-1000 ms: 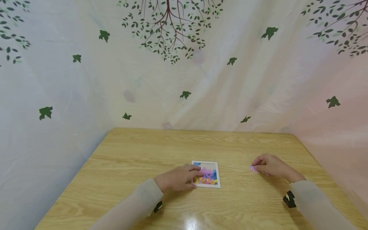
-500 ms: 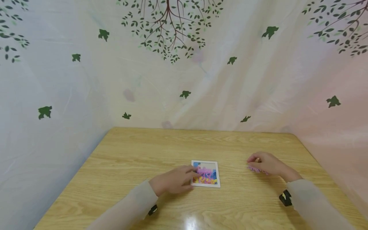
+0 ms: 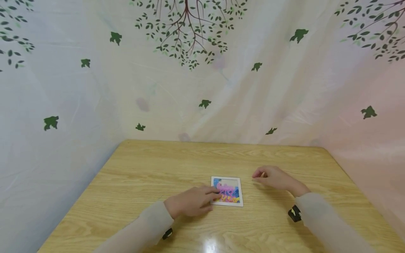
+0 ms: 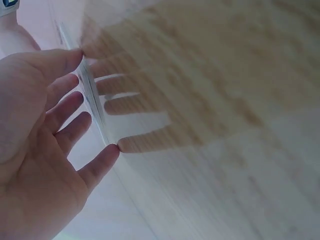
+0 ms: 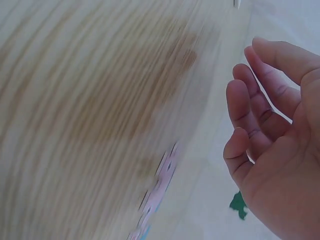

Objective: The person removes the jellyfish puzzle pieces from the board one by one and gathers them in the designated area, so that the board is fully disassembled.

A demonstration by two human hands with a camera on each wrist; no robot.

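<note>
A white-framed jigsaw puzzle (image 3: 240,193) with a pink, blue and yellow picture lies flat on the table; its upper part shows a pale base. My left hand (image 3: 193,201) lies at its left side with fingers extended over the picture. In the left wrist view, the left fingertips (image 4: 112,151) are right at the puzzle's edge. To the right of the puzzle hovers my right hand (image 3: 274,178), fingers loosely bent, with no piece showing between them in the right wrist view. Several pink jigsaw pieces (image 5: 157,192) lie on the table there; in the head view that hand hides them.
The wooden table (image 3: 158,158) reaches back to a pale curtain (image 3: 177,88) printed with branches and green birds. Dark wrist cameras sit under both sleeves. A bright light reflection (image 3: 210,246) shows at the table's front.
My right hand has left the pink pieces and moved left toward the puzzle. The left hand has drawn back slightly to the left, uncovering more of the picture.
</note>
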